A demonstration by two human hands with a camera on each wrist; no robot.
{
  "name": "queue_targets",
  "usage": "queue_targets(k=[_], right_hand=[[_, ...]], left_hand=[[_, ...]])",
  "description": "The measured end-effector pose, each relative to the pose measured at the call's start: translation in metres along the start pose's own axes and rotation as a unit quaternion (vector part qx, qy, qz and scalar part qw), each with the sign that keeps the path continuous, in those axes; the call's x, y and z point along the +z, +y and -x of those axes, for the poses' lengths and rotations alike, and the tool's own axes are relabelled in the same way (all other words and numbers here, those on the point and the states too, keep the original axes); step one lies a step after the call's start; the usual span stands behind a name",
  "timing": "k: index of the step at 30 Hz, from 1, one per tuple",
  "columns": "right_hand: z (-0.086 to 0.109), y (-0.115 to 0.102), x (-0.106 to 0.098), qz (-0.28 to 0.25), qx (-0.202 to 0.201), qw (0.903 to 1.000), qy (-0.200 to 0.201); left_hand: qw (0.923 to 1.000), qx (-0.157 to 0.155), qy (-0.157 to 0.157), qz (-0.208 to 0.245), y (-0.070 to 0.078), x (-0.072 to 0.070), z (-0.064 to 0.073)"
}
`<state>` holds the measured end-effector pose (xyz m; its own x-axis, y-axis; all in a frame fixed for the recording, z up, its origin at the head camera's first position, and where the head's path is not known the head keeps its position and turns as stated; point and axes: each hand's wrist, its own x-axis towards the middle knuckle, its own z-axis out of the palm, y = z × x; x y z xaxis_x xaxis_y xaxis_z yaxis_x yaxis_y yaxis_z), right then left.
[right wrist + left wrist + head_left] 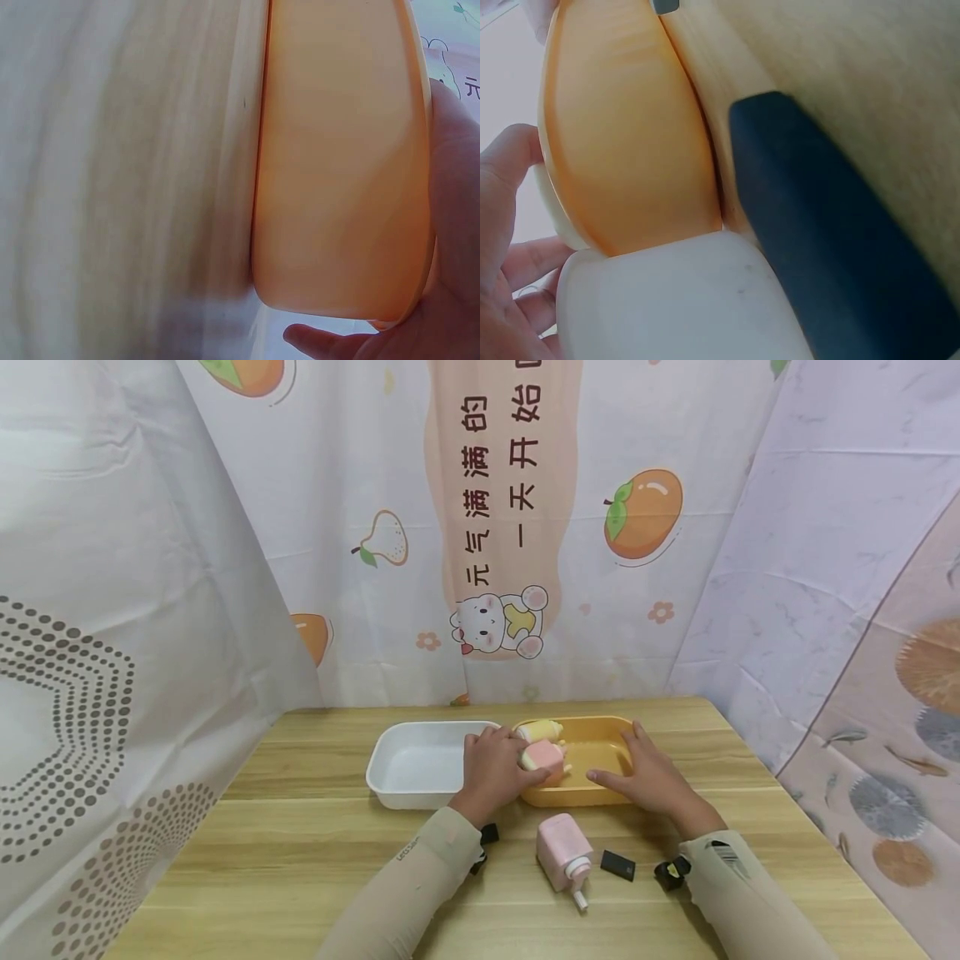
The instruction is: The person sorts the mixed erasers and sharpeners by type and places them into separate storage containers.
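Orange tray (597, 756): smooth, glossy plastic. White tray (420, 768): smooth plastic. Tabletop (285, 860): wood-grained. Sleeves (405, 885): matt cloth.

Left tray (412, 768) beside right tray (600, 760); pump bottle (562, 847) before latter

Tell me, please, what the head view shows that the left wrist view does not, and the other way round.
Only the head view shows the pink pump bottle on the wooden table, the bare floors of the white tray and orange tray, and the backdrop's lettering.
Only the left wrist view shows small dark specks on the white tray's outer wall.
Both show the left hand, both trays and the table.
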<state>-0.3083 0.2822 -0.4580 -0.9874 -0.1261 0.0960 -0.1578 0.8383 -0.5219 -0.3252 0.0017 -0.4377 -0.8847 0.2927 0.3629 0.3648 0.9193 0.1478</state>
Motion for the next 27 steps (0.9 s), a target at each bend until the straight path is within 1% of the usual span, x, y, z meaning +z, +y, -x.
queue_targets(k=[8, 18, 22, 27], right_hand=[[-0.0003, 0.0006, 0.0008, 0.005, 0.0, 1.0, 0.001], [0.0005, 0.0011, 0.0017, 0.003, -0.003, 1.0, 0.002], [0.0005, 0.0011, 0.0013, 0.003, -0.01, 0.9999, 0.004], [-0.0003, 0.0019, 0.0006, 0.003, -0.016, 0.9998, 0.007]], left_hand=[[0.9999, -0.009, -0.002, 0.011, 0.0009, 0.0004, 0.0012], [0.9995, -0.013, 0.012, 0.028, -0.0004, 0.0044, 0.0022], [0.9995, -0.012, 0.014, 0.024, -0.0011, 0.0056, 0.0015], [0.9997, -0.015, 0.006, 0.018, -0.0008, 0.0051, 0.0004]])
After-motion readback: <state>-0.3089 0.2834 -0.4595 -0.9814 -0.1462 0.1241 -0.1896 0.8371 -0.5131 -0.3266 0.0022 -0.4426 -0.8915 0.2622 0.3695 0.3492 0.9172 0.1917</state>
